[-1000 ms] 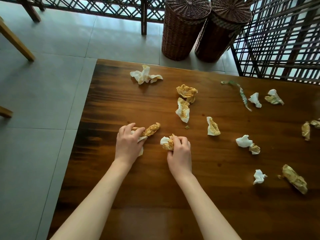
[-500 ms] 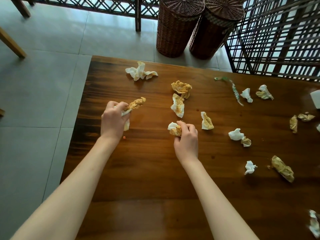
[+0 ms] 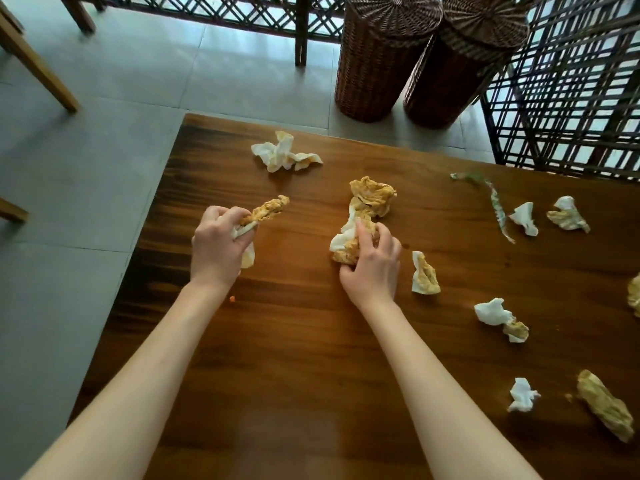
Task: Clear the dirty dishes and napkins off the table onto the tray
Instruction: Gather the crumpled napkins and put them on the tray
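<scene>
Wood, dark and glossy, makes the table point(image 3: 311, 358), the largest thing in view; its far-left corner sits at 11 o'clock over grey floor tiles point(image 3: 86, 168). Two wicker bins point(image 3: 377, 64) stand at 1 o'clock beyond the far edge, with lattice screens point(image 3: 571, 81) behind and at 2 o'clock. No tray and no dishes show.

Napkins are the job here. The left hand point(image 3: 216, 245) is curled tight round a stained napkin point(image 3: 268, 211) whose twisted end pokes out toward 1 o'clock. The right hand point(image 3: 372, 268) clutches a wad point(image 3: 346, 249) against its palm while its fingers reach onto the next napkin point(image 3: 372, 199) just beyond, which touches the wad.

To do this well, I judge, rake that far napkin back into the palm and squeeze it in with the wad, so nothing drops. Loose ones remain: one at 12 o'clock point(image 3: 284, 157), one just right of the right hand point(image 3: 424, 275), more from 2 to 4 o'clock. An orange crumb point(image 3: 232, 299) lies near the left wrist.
</scene>
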Available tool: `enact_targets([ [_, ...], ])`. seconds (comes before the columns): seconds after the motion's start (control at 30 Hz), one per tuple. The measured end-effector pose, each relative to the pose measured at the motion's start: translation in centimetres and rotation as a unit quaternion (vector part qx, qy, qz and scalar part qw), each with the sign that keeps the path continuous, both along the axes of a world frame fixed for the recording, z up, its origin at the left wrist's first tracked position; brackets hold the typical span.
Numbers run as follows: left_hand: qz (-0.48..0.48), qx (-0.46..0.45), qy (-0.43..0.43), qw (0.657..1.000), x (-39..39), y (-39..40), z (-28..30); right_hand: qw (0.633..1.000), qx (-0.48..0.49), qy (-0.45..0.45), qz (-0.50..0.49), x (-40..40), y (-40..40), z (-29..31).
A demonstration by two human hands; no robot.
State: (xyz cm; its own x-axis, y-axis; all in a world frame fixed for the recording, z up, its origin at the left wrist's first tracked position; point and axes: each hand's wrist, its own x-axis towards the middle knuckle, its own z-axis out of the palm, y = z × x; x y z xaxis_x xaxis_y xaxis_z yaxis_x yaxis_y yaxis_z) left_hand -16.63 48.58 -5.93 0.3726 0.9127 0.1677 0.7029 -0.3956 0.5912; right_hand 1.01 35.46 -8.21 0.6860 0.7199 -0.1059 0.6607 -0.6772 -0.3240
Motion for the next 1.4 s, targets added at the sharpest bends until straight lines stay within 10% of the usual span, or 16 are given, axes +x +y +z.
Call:
enact_targets([
  [0.5, -0.010, -0.015, -0.001, 1.000, 1.2, 0.9, -0.8, 0.992, 0.046, -0.077, 0.094, -0.7, 1.0, -0.5],
  [1.03, -0.068, 0.062, -0.060, 0.994, 8.6, 9.1, 1.6, 0.991, 0.109, -0.081, -0.016, 6.3, 7.5, 2.3],
  [1.4, -0.106, 0.056, 0.065, 0.991, 11.7, 11.3, -2.7, 1.000, 0.010, -0.004, -0.004, 7.8, 8.8, -1.3],
])
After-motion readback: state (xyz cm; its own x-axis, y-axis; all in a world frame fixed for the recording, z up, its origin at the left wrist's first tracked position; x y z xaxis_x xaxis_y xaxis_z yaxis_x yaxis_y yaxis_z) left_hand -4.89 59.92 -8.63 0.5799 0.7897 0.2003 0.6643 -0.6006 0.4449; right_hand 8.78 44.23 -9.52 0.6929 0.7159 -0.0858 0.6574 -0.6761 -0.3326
